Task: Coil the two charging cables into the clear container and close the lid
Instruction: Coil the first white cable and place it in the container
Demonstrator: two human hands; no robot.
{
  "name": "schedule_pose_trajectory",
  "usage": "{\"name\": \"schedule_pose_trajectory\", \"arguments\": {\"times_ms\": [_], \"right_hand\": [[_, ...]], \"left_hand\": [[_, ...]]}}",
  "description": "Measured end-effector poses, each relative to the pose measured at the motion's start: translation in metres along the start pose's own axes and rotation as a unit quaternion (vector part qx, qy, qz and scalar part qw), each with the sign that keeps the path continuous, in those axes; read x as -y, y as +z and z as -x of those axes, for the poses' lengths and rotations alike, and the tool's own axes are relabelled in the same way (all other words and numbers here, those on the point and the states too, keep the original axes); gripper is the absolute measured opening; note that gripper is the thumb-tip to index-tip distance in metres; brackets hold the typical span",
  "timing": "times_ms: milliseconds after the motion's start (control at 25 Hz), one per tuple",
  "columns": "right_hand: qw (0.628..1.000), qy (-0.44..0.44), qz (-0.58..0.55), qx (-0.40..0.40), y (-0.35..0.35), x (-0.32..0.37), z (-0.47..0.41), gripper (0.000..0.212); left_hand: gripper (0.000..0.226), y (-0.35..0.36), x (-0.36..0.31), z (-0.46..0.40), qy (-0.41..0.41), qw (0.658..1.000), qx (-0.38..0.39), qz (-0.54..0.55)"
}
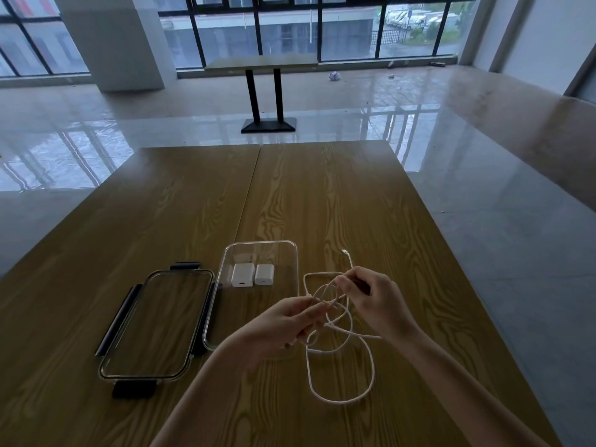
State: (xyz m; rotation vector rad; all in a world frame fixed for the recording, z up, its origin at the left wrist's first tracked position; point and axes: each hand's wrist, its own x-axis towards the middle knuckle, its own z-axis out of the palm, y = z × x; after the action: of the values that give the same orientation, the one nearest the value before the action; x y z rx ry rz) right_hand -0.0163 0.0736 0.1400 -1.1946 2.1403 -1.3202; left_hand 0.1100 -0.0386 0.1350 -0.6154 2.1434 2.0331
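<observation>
Item 1, nearest: white charging cable (pixel 342 375), loose loops on the table (pixel 354 195). The largest loop lies flat on the wood below and just right of our hands; smaller loops rise into both hands. We cannot separate one cable from two in the tangle, so we count one white run with certainty.

Item 2: our left hand (pixel 287 324), its grip closed, fingers pinching several strands of the cable at the tips.

Item 3: our right hand (pixel 371 298), just right of and slightly beyond the left, its grip narrow, thumb and fingers pinching the cable near its far end. Between the two hands a short span of cable loops across.

Item 4: cable plug (pixel 344 251), one seen, lying on the table just beyond the right hand.

Item 5: lid (pixel 154 324), one, clear with dark clasps on its edges, lying flat on the table left of the container and touching or nearly touching its side.

Item 6: clear container (pixel 225 259), one, open, partly behind our left hand and just left of the cable.

Item 7: charger blocks, two, white, side by side inside the container toward its far end: the larger (pixel 242 275), the smaller (pixel 264 274).

Item 8, farthest: second table (pixel 261 64), one, dark-legged, by the windows.
</observation>
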Motion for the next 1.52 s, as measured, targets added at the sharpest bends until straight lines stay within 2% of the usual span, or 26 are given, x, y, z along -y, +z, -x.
{"name": "schedule_pose_trajectory", "arguments": {"times_ms": [120,320,400,480,720,920,1040,1160,1240,1360,1440,1520], "right_hand": [[1.0,0.009,-0.017,0.012,0.001,0.001,0.0,0.015],[0.997,0.003,-0.047,0.062,-0.005,-0.001,0.008,0.022],[0.98,0.066,-0.162,0.096,-0.006,-0.001,0.01,0.014],[0.945,0.141,-0.27,0.118,-0.007,0.001,0.01,0.011],[0.954,0.105,-0.269,0.084,-0.01,0.005,0.007,0.01],[0.963,0.068,-0.253,0.066,-0.006,0.009,-0.001,0.012],[0.958,0.061,-0.27,0.07,0.004,0.009,-0.002,0.03],[0.938,0.072,-0.309,0.139,0.022,0.004,0.001,0.055],[0.927,0.069,-0.312,0.197,0.026,-0.002,0.005,0.062],[0.927,0.051,-0.259,0.268,0.025,-0.009,0.017,0.047],[0.939,0.049,-0.215,0.265,0.023,-0.01,0.022,0.028],[0.952,0.036,-0.16,0.259,0.018,-0.012,0.023,0.018]], "left_hand": [[0.02,0.002,-0.004,0.0,0.005,0.999,-0.023,0.045],[0.025,0.0,0.003,0.0,0.02,0.992,-0.109,0.064],[0.025,0.003,0.004,-0.002,0.045,0.99,-0.12,0.065],[0.023,0.009,0.0,-0.004,0.077,0.988,-0.11,0.072],[0.023,0.019,-0.011,0.0,0.134,0.981,-0.079,0.117],[0.019,0.017,-0.015,-0.003,0.122,0.983,-0.079,0.111],[0.019,0.017,-0.021,-0.002,0.128,0.975,-0.074,0.169],[0.019,0.016,-0.026,0.0,0.148,0.961,-0.125,0.199],[0.019,0.013,-0.025,0.001,0.164,0.948,-0.144,0.232],[0.021,0.001,-0.023,0.0,0.166,0.93,-0.162,0.284],[0.021,-0.006,-0.022,-0.001,0.169,0.932,-0.162,0.277],[0.019,-0.012,-0.021,0.0,0.166,0.94,-0.175,0.242]]}}
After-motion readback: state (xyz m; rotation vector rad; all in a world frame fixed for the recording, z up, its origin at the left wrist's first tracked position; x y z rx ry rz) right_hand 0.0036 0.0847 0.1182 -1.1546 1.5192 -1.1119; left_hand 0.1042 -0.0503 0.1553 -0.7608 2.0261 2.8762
